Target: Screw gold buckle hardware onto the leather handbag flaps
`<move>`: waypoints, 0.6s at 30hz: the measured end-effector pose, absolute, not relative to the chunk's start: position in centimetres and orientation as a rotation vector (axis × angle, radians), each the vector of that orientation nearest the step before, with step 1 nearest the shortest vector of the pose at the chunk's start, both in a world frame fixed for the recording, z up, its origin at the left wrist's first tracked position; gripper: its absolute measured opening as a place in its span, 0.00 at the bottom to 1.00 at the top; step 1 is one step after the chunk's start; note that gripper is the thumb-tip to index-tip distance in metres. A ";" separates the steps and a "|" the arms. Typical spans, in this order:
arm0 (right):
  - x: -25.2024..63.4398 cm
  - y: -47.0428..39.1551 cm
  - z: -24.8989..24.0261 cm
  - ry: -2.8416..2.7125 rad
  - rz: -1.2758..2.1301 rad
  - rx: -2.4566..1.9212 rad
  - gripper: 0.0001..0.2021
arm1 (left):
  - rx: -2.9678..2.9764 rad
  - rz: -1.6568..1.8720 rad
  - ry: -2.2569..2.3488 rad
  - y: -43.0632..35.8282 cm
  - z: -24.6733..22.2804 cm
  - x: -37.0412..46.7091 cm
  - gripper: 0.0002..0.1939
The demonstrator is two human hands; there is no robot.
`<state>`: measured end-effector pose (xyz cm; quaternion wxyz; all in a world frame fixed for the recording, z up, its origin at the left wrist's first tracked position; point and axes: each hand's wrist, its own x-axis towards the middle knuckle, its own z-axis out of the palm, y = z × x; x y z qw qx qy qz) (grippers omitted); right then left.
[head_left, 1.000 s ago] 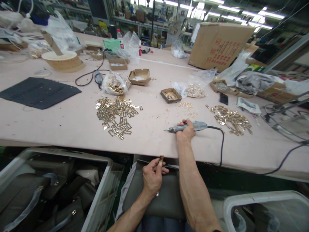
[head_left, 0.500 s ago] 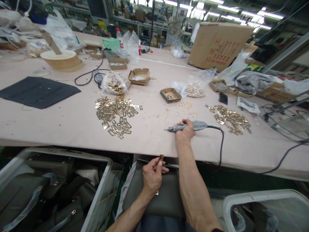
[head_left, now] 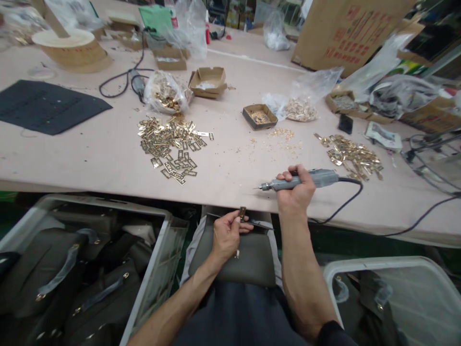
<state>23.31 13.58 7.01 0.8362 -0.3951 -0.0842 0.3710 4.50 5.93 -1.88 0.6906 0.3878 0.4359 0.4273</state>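
Note:
My left hand [head_left: 227,234] pinches a small gold metal plate [head_left: 242,213] at the upper edge of a dark grey bag [head_left: 234,266] on my lap. A second bit of shiny metal shows below that hand; its kind is unclear. My right hand [head_left: 297,185] is wrapped round a grey electric screwdriver [head_left: 322,178], held over the table's front part with its thin bit pointing left. A black cord runs from the tool's back end. Left of the screwdriver lies a heap of gold rectangular frame plates [head_left: 173,144]; to its right is a pile of gold plates [head_left: 355,156].
Small gold screws [head_left: 283,133] lie scattered near a little cardboard box [head_left: 260,117]. A plastic crate [head_left: 151,211] of grey bags stands at left, another bin [head_left: 389,264] at right. Behind are a large carton [head_left: 349,33], a black sheet [head_left: 50,106] and a second screwdriver [head_left: 138,84].
My view has tilted down. My right hand has moved the screwdriver a little to the right, away from my left hand. My left hand still holds the gold plate at the bag.

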 end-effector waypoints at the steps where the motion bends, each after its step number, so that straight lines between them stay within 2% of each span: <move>1: 23.0 12.5 7.2 -0.200 0.800 -0.842 0.06 | 0.842 0.950 0.978 6.0 -1.8 4.5 0.21; 8: 19.2 7.2 7.6 -0.291 0.829 -0.876 0.08 | 0.772 0.940 0.981 6.1 -1.4 4.6 0.21; 18: 16.3 6.1 6.8 -0.519 0.720 -0.923 0.04 | 0.728 0.936 1.040 6.0 -1.1 5.0 0.18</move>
